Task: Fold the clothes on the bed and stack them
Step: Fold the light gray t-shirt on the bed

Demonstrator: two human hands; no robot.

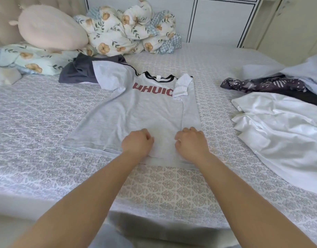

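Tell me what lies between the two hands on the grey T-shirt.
Head view: only a bare strip of the grey T-shirt separates the left hand from the right hand.

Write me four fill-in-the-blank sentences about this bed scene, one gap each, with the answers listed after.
1. The letters printed on the grey T-shirt are ____ in colour.
2. The shirt's ____ side is already folded inward.
3. Both the left hand and the right hand rest near the shirt's ____ hem.
4. The white garment lies to the ____ of the shirt.

Missing words: red; right; bottom; right
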